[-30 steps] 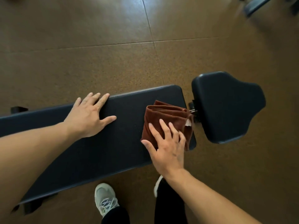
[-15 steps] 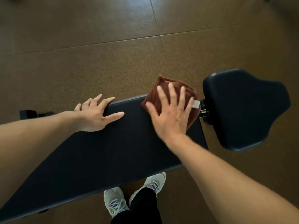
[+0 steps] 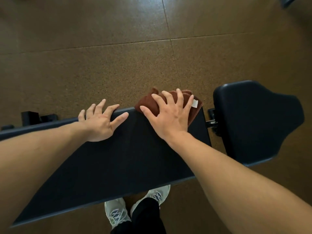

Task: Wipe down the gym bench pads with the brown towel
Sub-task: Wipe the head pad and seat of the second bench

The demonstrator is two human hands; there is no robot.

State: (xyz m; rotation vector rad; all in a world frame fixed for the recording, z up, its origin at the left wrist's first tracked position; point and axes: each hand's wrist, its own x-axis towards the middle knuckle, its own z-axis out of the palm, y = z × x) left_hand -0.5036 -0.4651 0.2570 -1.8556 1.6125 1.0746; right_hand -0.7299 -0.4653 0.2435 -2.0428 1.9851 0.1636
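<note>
The brown towel (image 3: 170,103) has slid up from the near side to the far edge of the long pad (image 3: 118,159), by its right corner, partly overhanging. The right hand (image 3: 168,115) presses it flat, fingers spread, grip open. The left hand (image 3: 101,120) rests open on the far edge, bracing. By my reading, the long pad's left stretch and the seat pad (image 3: 256,122) remain unwiped.
</note>
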